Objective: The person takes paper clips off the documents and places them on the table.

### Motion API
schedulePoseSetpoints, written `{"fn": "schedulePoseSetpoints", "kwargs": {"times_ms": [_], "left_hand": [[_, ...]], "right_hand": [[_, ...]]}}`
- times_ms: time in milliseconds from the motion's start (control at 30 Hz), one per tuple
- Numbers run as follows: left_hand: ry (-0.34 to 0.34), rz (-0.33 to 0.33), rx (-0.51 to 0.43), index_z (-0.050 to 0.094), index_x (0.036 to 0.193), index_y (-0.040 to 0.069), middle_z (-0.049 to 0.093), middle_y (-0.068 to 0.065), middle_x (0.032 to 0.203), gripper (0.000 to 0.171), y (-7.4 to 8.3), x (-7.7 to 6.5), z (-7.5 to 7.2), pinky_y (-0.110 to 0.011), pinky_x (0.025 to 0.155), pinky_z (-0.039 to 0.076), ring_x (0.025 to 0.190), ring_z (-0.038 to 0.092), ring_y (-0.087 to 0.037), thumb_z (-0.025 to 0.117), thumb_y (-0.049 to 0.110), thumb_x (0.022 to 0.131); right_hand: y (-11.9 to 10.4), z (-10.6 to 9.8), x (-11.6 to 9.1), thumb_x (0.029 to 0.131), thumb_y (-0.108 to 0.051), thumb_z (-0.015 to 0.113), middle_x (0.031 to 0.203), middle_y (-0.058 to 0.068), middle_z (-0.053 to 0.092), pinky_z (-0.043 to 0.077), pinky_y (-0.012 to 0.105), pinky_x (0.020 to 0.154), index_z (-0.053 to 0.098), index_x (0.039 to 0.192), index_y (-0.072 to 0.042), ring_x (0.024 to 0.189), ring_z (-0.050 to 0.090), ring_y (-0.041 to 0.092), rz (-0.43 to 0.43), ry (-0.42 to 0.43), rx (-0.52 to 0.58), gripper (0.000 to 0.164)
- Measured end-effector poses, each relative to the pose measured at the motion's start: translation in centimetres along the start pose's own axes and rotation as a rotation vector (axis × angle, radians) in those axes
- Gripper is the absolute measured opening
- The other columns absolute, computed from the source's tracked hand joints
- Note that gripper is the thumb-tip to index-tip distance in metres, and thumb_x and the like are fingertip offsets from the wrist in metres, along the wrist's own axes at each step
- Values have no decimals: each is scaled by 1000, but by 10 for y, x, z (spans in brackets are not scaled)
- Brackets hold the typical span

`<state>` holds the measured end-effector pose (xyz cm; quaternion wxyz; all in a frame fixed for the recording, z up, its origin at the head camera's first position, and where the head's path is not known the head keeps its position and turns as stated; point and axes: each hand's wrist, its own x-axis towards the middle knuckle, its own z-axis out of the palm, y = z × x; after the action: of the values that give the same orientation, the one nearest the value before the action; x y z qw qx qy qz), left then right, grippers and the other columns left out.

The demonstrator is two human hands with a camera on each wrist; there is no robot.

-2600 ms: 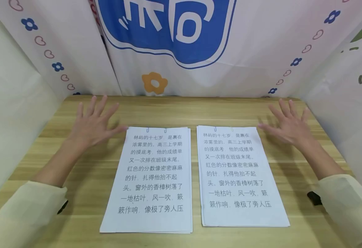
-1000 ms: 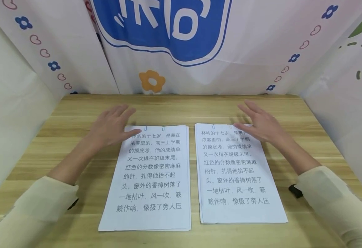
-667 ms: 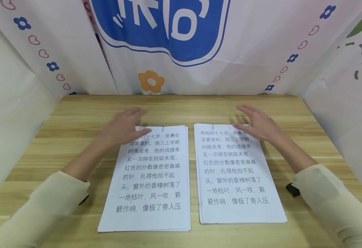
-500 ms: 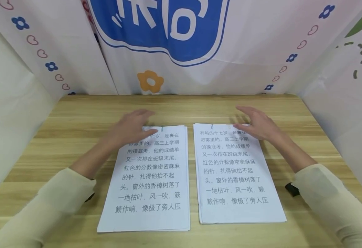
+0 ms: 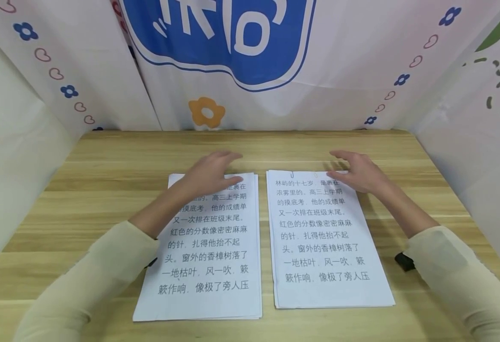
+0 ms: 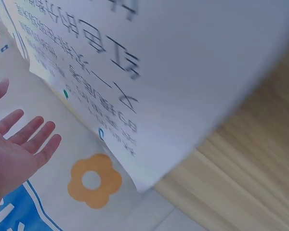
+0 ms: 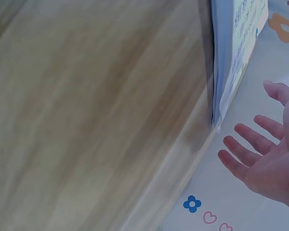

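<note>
Two stacks of printed white paper lie side by side on the table. Over the top edge of the left stack is my left hand, its fingers spread and holding nothing. My right hand, likewise holding nothing, is at the top right corner of the right stack. Both palms show bare in the wrist views. Paper clips sit on the right stack's top edge. The left stack's clips hide behind my left hand in the head view, but a blue clip and a green clip appear in the left wrist view.
The wood-grain table runs back to a white printed cloth with a blue emblem and an orange flower. White cloth sides flank the table. A dark band shows at the right cuff.
From wide beside the stacks, both hands have come inward. The left hand has kept sliding right across the left stack's top edge, while the right hand has lately stayed nearly still.
</note>
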<state>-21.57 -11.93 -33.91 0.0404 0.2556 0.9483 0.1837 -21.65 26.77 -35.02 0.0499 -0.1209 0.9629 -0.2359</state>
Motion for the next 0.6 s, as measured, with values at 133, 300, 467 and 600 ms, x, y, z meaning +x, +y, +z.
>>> {"fn": "schedulePoseSetpoints", "kwargs": {"times_ms": [133, 300, 467, 600], "left_hand": [[-14, -4, -23, 48, 153, 10, 43, -18, 159, 67, 5, 8, 5, -59, 119, 35, 147, 40, -39, 73, 35, 97], [-36, -4, -43, 46, 155, 10, 42, -18, 160, 67, 8, 15, 10, -56, 119, 35, 148, 39, -37, 72, 34, 98], [-45, 9, -80, 47, 154, 9, 43, -17, 160, 65, 12, 23, 12, -53, 120, 34, 148, 40, -35, 72, 31, 98], [-55, 21, -121, 47, 153, 7, 44, -17, 159, 64, 15, 28, 14, -51, 121, 34, 148, 39, -35, 72, 29, 98]], "right_hand": [[2, -1, -1, 99, -27, 70, 152, 30, 46, 35, 66, 114, 47, 151, 2, 141, 41, 51, -4, 1, 3, 64], [4, -1, -1, 99, -24, 71, 151, 31, 48, 36, 66, 114, 49, 149, 3, 141, 42, 51, 0, -6, 11, 61], [5, -1, 0, 98, -23, 71, 149, 32, 48, 39, 66, 111, 48, 149, 4, 138, 44, 52, 7, -26, 24, 62], [5, -2, 0, 98, -22, 71, 147, 33, 49, 41, 65, 110, 49, 148, 4, 137, 45, 51, 11, -33, 30, 61]]}}
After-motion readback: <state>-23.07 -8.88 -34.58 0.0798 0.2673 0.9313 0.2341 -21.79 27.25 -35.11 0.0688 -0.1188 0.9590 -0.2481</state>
